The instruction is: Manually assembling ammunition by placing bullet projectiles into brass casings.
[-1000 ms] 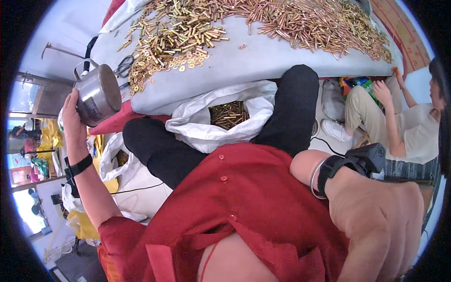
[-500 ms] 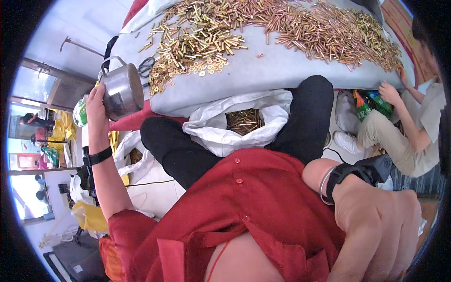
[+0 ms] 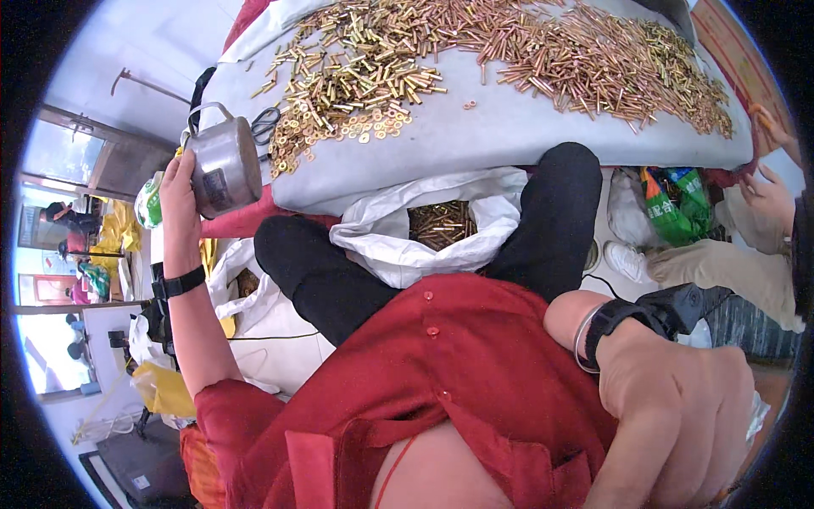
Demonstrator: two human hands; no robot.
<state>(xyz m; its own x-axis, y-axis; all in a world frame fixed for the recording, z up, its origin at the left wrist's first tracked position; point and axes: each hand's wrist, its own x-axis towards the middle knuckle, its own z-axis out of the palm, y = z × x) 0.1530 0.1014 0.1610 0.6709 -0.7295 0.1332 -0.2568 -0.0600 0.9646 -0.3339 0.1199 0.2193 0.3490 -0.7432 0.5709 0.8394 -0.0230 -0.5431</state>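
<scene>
My left hand (image 3: 178, 193) is clamped on a grey metal pot (image 3: 229, 165), with the fingers lying on its left side; the thumb I cannot see well. The pot is in the air, tilted so that its loop handle (image 3: 206, 114) points up and its round end is turned to the right. It is near the left front corner of the table (image 3: 475, 140), which has a pale grey cover. Just beside the pot, on the table, there are dark scissors (image 3: 264, 125) and a group of flat brass-coloured rings (image 3: 373, 125). Behind the rings lies a heap of gold-coloured metal pieces (image 3: 365, 64), and to the right of it a wide heap of copper-coloured pieces (image 3: 585, 68).

My right hand (image 3: 678, 416) is very close to the camera, well apart from the pot, and its fingers bend downward. The fingertips are hidden, so I cannot tell if they are apart or together, or if they hold something.

Between my knees stands an opened white sack (image 3: 373, 242) with metal pieces inside. At the right edge, a co-worker's hand (image 3: 767, 199) is near a green bag (image 3: 687, 216).
</scene>
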